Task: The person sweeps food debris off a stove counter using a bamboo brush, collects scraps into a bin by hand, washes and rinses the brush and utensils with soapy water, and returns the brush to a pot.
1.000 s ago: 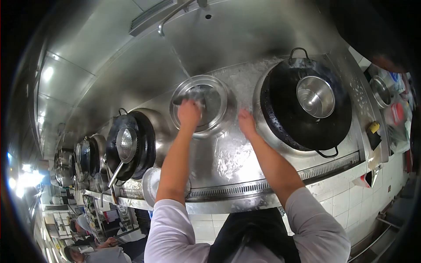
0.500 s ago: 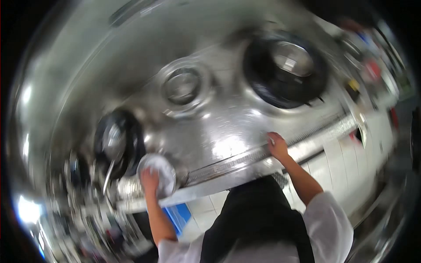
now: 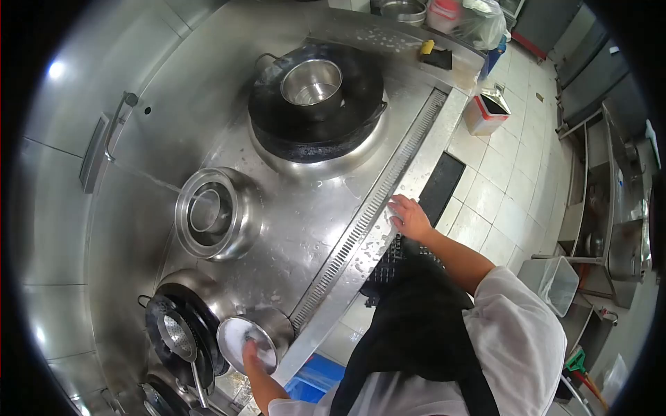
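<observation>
My left hand point(image 3: 252, 355) reaches into a steel pot point(image 3: 284, 331) at the stove's near left corner. White, foamy-looking contents point(image 3: 234, 334) fill the pot's mouth. The fingers look drawn together around something small, which I cannot make out. Toward the middle of the front edge, my right hand point(image 3: 411, 218) rests on or just over the metal rim point(image 3: 378, 239), fingers apart and holding nothing. Left of the pot, a perforated strainer ladle point(image 3: 177, 337) lies across black woks point(image 3: 161, 360), its handle pointing toward me.
A steel pot point(image 3: 312, 82) sits in a big black wok point(image 3: 277, 114) on the far burner. Between the burners stands a round steel well point(image 3: 182, 215) with a small pot inside. A drain grate point(image 3: 347, 243) runs along the front. An open tin point(image 3: 483, 119) stands on the tiled floor.
My view has turned right and steadied, so the stove now slants and more floor shows. My left hand remains at the pot, and my right hand stays by the front edge.
</observation>
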{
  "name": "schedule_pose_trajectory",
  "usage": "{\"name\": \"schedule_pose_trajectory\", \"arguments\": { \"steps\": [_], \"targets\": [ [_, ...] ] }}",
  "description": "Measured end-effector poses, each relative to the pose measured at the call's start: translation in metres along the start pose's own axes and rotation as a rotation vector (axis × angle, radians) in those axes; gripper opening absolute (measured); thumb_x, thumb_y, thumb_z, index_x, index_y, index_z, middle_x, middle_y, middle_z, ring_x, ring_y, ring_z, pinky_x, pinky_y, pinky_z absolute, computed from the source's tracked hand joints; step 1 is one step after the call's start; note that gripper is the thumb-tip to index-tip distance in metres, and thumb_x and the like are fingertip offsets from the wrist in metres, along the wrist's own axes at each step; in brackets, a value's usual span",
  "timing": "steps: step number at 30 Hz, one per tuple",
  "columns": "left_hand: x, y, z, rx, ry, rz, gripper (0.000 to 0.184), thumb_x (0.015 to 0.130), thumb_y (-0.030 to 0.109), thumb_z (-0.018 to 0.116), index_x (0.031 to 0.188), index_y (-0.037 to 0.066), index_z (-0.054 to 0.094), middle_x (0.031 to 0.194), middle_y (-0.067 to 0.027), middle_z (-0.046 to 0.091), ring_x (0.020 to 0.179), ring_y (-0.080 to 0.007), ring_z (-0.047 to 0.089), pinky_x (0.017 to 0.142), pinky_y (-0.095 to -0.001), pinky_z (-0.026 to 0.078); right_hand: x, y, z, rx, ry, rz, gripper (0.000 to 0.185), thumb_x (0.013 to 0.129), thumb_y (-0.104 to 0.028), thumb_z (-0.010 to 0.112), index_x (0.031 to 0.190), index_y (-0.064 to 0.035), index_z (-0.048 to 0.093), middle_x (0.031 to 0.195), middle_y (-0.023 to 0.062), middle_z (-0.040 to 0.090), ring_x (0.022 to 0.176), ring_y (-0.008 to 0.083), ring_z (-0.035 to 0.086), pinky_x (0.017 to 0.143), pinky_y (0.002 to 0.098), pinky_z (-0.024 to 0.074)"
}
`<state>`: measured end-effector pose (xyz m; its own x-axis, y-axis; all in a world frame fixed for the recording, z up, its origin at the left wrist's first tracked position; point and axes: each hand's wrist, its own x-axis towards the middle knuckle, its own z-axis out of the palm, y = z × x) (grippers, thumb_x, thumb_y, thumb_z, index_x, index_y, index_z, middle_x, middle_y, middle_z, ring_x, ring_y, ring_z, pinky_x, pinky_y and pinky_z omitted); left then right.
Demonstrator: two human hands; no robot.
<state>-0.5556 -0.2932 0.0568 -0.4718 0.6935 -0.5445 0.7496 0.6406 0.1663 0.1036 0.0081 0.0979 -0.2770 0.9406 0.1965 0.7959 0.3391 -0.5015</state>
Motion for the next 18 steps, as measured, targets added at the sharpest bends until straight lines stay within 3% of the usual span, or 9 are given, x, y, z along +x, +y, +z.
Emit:
{"name": "schedule_pose_trajectory", "arguments": {
  "steps": [4,8,9,12,13,15,16,17,18],
  "targets": [
    [-0.021,-0.013,-0.015,0.061,-0.022,-0.066,0.031,0.082,0.02,0.051,0.097,-0.002,0.068,0.089,-0.0123,0.067,0.087,-0.0292,0.061,0.075,-0.0454,0.046,0.011,0.029,-0.007,0.255,0.063,0.063,0.032,0.077,-0.014,0.062,0.108,-0.003,0.062,0.114,0.0164,0.058,0.098,0.0363,0.059,0.085,0.0395,0.0486],
    [-0.038,0.073,-0.022,-0.684,0.25,-0.58,0.037,0.075,0.014,0.058,0.109,0.0,0.064,0.101,-0.0132,0.065,0.091,-0.0251,0.061,0.081,-0.0379,0.046,0.056,0.114,-0.03,0.269,0.287,0.36,0.029,0.082,-0.016,0.06,0.108,-0.004,0.062,0.105,0.0199,0.062,0.095,0.0374,0.061,0.084,0.0407,0.0489],
    [-0.046,0.082,-0.026,-0.674,0.253,-0.586,0.037,0.075,0.014,0.058,0.109,0.0,0.064,0.101,-0.0132,0.065,0.091,-0.0251,0.061,0.081,-0.0379,0.046,0.078,0.142,-0.044,0.214,0.408,0.39,0.027,0.084,-0.016,0.06,0.107,-0.0023,0.063,0.099,0.0186,0.066,0.078,0.0299,0.065,0.072,0.0351,0.0516],
    [-0.058,0.133,-0.024,-0.417,0.454,-0.346,0.044,0.082,0.024,0.054,0.117,-0.003,0.059,0.107,-0.018,0.064,0.097,-0.0293,0.059,0.087,-0.0368,0.044,0.163,0.263,-0.083,0.045,0.704,0.235,0.03,0.083,-0.022,0.063,0.109,-0.0063,0.063,0.101,0.0156,0.064,0.074,0.0253,0.063,0.07,0.0329,0.0493],
    [-0.058,0.154,-0.018,-0.332,0.593,-0.306,0.044,0.085,0.029,0.05,0.115,-0.002,0.059,0.108,-0.0202,0.063,0.099,-0.0321,0.059,0.089,-0.0378,0.043,0.191,0.307,-0.093,0.184,0.641,0.404,0.028,0.082,-0.022,0.061,0.105,-0.0047,0.064,0.106,0.0191,0.062,0.104,0.0352,0.056,0.089,0.0404,0.0448],
    [-0.086,0.204,-0.017,-0.165,0.69,-0.486,0.047,0.092,0.038,0.04,0.11,0.001,0.061,0.111,-0.0238,0.061,0.105,-0.0381,0.056,0.093,-0.0418,0.042,0.246,0.381,-0.12,0.006,0.629,0.415,0.032,0.084,-0.027,0.059,0.104,-0.0023,0.065,0.107,0.0193,0.063,0.103,0.0343,0.057,0.089,0.0416,0.0444],
    [-0.076,0.173,0.003,-0.1,0.782,-0.41,0.044,0.093,0.033,0.039,0.116,0.001,0.057,0.111,-0.023,0.061,0.106,-0.0386,0.055,0.093,-0.0425,0.042,0.27,0.415,-0.136,-0.025,0.603,0.212,0.031,0.083,-0.027,0.06,0.104,-0.004,0.066,0.104,0.0184,0.064,0.101,0.0348,0.058,0.089,0.0413,0.0443],
    [-0.083,0.184,0.001,0.195,0.581,-0.413,0.044,0.093,0.025,0.037,0.128,-0.002,0.046,0.116,-0.0233,0.058,0.109,-0.0384,0.054,0.093,-0.0426,0.043,0.295,0.463,-0.132,-0.048,0.609,0.259,0.031,0.083,-0.027,0.06,0.104,-0.0057,0.067,0.104,0.0167,0.065,0.099,0.0339,0.06,0.09,0.04,0.044],
    [-0.076,0.171,0.015,0.227,0.648,-0.374,0.046,0.092,0.019,0.038,0.133,-0.003,0.038,0.12,-0.0231,0.056,0.113,-0.0359,0.052,0.094,-0.0421,0.044,0.313,0.475,-0.145,0.116,0.499,0.327,0.032,0.086,-0.03,0.057,0.105,-0.0073,0.068,0.107,0.015,0.065,0.102,0.0315,0.06,0.092,0.0386,0.0426]
  ]
}}
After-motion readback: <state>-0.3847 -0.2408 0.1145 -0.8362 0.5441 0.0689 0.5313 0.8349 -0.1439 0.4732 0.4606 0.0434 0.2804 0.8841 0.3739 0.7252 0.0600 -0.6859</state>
